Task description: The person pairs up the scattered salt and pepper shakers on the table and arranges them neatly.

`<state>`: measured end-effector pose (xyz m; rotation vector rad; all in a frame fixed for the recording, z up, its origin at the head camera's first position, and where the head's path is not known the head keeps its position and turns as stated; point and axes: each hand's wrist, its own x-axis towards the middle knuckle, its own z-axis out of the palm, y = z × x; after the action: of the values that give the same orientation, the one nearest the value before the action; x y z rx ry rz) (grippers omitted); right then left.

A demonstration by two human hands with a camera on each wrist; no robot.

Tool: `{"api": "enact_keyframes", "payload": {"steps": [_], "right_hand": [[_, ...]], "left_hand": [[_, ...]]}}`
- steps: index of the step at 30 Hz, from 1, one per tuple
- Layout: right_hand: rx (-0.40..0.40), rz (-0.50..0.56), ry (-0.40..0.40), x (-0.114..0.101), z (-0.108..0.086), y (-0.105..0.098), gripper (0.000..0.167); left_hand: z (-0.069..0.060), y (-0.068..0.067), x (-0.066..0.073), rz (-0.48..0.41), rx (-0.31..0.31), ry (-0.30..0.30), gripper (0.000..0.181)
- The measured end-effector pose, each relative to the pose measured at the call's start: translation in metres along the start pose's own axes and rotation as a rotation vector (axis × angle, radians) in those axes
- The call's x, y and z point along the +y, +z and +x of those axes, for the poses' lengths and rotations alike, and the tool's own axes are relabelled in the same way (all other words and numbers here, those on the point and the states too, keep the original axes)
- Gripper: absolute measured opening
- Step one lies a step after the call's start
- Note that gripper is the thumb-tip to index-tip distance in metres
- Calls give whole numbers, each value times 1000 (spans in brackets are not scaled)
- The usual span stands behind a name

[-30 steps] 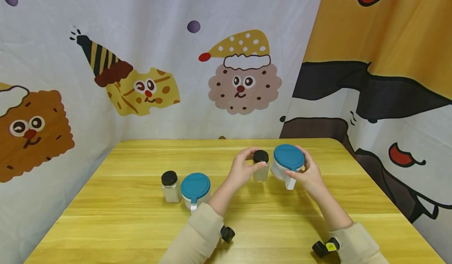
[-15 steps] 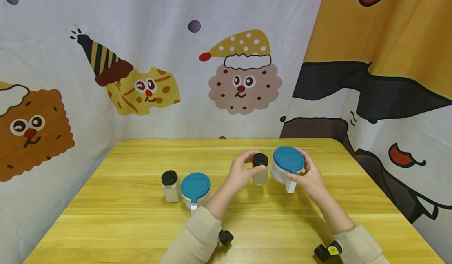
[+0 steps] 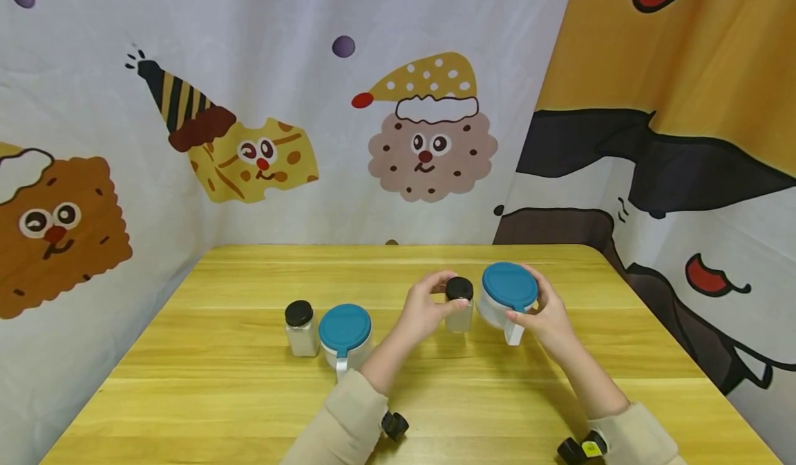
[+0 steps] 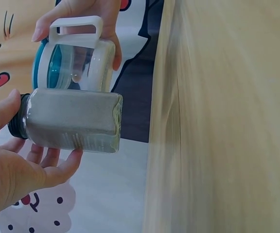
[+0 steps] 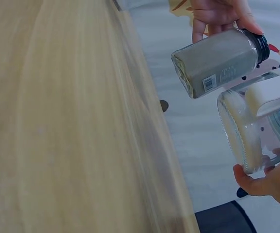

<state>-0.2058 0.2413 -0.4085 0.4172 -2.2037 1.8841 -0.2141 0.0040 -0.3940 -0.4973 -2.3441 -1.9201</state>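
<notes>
My left hand (image 3: 425, 313) grips a square clear jar (image 3: 459, 318) near its black lid, thumb on the near side. Greyish powder fills this jar (image 4: 72, 119), and a barcode label shows on it in the right wrist view. Just to its right, my right hand (image 3: 552, 316) holds a round clear canister (image 3: 491, 309) with a blue lid and a white handle that points toward me. Pale contents lie low in the canister (image 5: 237, 131). Both containers are raised off the table, side by side and upright or nearly so.
On the left of the wooden table (image 3: 249, 410) stand a second black-lidded square jar (image 3: 302, 339) and a second blue-lidded canister (image 3: 345, 327), close together. A cartoon-printed curtain (image 3: 280, 9) hangs behind the table and along its sides.
Both hands, with the square jar and the canister, have come slightly lower in the head view. Each hold is the same, and the pair on the left has stayed put.
</notes>
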Motion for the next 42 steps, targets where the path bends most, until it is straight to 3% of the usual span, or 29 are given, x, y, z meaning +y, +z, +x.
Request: {"api": "enact_keyframes", "payload": {"steps": [9, 25, 34, 42], "right_hand": [[-6, 8, -27, -1, -5, 2, 83], [-33, -10, -5, 3, -11, 1, 83], [-19, -118, 21, 3, -16, 4, 85], [-21, -104, 11, 6, -20, 5, 85]], "left_hand": [[-3, -1, -2, -7, 0, 32, 44], [-10, -4, -2, -2, -11, 6, 44], [-16, -6, -2, 2, -31, 7, 41], [-18, -6, -5, -1, -39, 1, 41]]}}
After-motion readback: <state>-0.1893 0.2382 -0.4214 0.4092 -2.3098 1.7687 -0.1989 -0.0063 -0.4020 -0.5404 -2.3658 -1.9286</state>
